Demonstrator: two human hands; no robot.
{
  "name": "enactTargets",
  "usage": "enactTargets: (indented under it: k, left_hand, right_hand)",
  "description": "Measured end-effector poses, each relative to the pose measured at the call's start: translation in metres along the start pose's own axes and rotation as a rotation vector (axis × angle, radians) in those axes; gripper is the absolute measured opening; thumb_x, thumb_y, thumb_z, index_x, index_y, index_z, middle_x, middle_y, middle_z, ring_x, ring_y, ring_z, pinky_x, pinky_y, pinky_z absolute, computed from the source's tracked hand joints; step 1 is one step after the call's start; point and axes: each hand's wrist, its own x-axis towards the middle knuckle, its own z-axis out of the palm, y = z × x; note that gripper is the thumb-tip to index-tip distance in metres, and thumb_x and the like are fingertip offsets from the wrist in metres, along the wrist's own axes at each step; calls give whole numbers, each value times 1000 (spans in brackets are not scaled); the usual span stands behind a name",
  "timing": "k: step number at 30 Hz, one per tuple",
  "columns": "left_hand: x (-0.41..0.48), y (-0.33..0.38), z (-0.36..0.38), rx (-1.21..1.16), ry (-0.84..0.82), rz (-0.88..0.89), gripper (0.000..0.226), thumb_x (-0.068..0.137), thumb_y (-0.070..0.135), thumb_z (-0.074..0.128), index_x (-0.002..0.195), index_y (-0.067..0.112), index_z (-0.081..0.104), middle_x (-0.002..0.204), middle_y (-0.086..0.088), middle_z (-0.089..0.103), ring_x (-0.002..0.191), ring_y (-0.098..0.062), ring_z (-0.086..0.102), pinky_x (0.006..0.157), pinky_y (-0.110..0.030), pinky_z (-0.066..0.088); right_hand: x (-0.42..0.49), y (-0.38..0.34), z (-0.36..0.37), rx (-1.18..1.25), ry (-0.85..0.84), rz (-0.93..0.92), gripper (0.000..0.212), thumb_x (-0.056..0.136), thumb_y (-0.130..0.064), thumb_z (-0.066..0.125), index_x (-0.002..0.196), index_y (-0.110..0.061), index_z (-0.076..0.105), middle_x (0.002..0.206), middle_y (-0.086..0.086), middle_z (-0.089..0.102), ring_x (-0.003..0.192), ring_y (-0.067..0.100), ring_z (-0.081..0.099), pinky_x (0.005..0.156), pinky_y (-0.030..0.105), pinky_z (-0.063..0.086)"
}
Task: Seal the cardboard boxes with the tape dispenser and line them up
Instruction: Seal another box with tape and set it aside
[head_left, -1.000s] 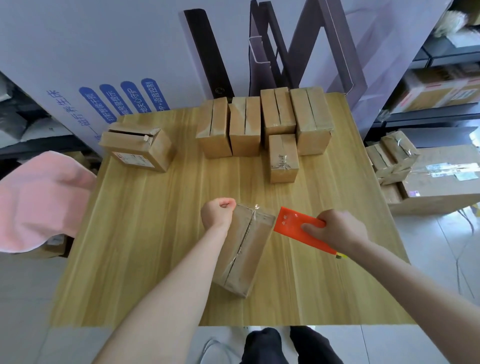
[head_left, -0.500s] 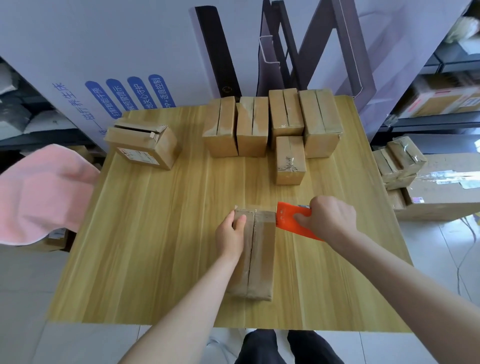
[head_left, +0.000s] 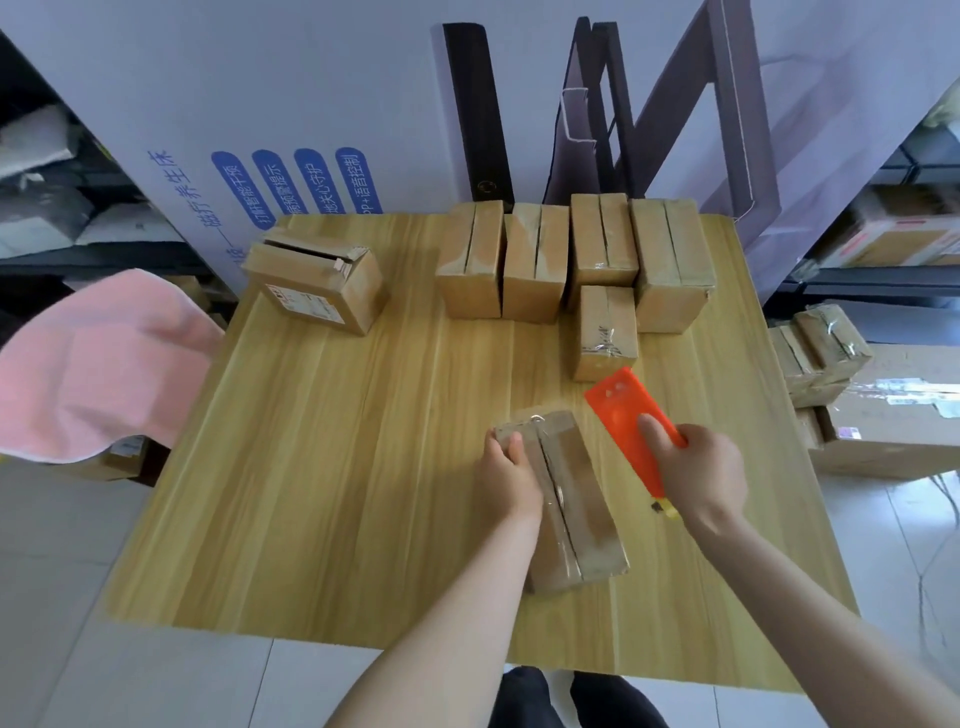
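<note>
A long cardboard box lies on the wooden table near the front, its far end turned slightly left, with clear tape along its top seam. My left hand holds its left side near the far end. My right hand grips an orange tape dispenser just right of the box, its flat end pointing away from me. Several boxes stand side by side at the table's back edge. A smaller taped box sits in front of that row.
A box with a torn, open top flap sits at the back left. A pink cloth hangs off the left side. More boxes are stacked on the floor to the right, beside shelves. A large white carton stands behind the table.
The box under my left hand has turned, its far end swinging left. My right hand has swung the dispenser off the box's far end, so it points away from me.
</note>
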Motion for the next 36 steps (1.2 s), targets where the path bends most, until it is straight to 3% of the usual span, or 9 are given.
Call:
enactTargets:
  k: [5, 8, 12, 16, 19, 22, 28, 33, 36]
  left_hand:
    - [-8, -2, 1, -98, 102, 107, 47, 100, 19, 45, 142, -1, 38, 142, -18, 46, 133, -30, 40, 108, -29, 27]
    - [-9, -8, -8, 147, 214, 506, 44, 91, -1, 48, 134, 4, 49, 138, -14, 46, 132, -30, 36, 111, -37, 26]
    - [5, -9, -14, 444, -31, 986, 51, 83, -11, 53, 127, 14, 59, 132, -5, 57, 131, -26, 42, 113, -35, 29]
    - [11, 21, -15, 421, -289, 658, 23, 99, 23, 47, 109, 33, 65, 116, 9, 61, 101, 11, 54, 99, -11, 37]
    - [18, 42, -15, 547, -400, 590, 26, 98, 36, 42, 110, 34, 66, 113, 6, 62, 102, -11, 61, 96, -35, 46]
    - [23, 65, -15, 950, -474, 697, 40, 95, 15, 50, 135, 20, 51, 136, -3, 51, 119, -25, 52, 94, -33, 43]
    - [38, 94, -4, 1391, -631, 717, 29, 92, 23, 56, 120, 26, 52, 122, -3, 49, 105, -26, 54, 67, -30, 37]
    - [34, 99, 2, 1317, -773, 643, 41, 94, 10, 52, 134, 20, 51, 144, -8, 38, 127, -32, 42, 103, -43, 40]
    - [30, 86, -11, 1153, -516, 730, 57, 88, 17, 63, 140, 24, 41, 137, -7, 44, 117, -31, 49, 92, -40, 43]
  right_hand:
    - [-30, -18, 9, 598, 2, 322, 48, 87, -44, 63, 61, -7, 51, 58, 7, 46, 55, 20, 41, 53, 31, 34]
    - [-39, -19, 19, 693, 7, 423, 48, 87, -48, 62, 68, -4, 57, 63, 8, 54, 59, 22, 48, 58, 31, 40]
    - [-38, -20, 17, 754, -7, 449, 48, 87, -49, 62, 74, -3, 55, 67, 10, 52, 58, 22, 47, 54, 30, 38]
    - [-35, -18, 11, 763, -6, 472, 48, 88, -48, 61, 65, -8, 49, 61, 5, 47, 52, 18, 43, 50, 27, 35]
    - [-33, -17, 11, 765, -4, 467, 47, 88, -48, 61, 67, -8, 49, 60, 5, 46, 52, 18, 41, 49, 27, 34]
    - [-34, -17, 14, 758, -5, 447, 48, 88, -48, 61, 66, -8, 47, 59, 4, 44, 51, 17, 40, 49, 27, 33]
    - [-36, -17, 16, 781, 16, 424, 47, 88, -47, 62, 66, -6, 53, 60, 6, 51, 52, 18, 45, 50, 27, 36]
    - [-37, -18, 15, 790, 18, 414, 46, 89, -44, 61, 63, -7, 51, 56, 3, 49, 49, 16, 43, 47, 26, 34]
    - [-37, -17, 15, 777, 11, 412, 47, 89, -45, 61, 65, -6, 54, 58, 4, 50, 52, 18, 45, 49, 27, 36]
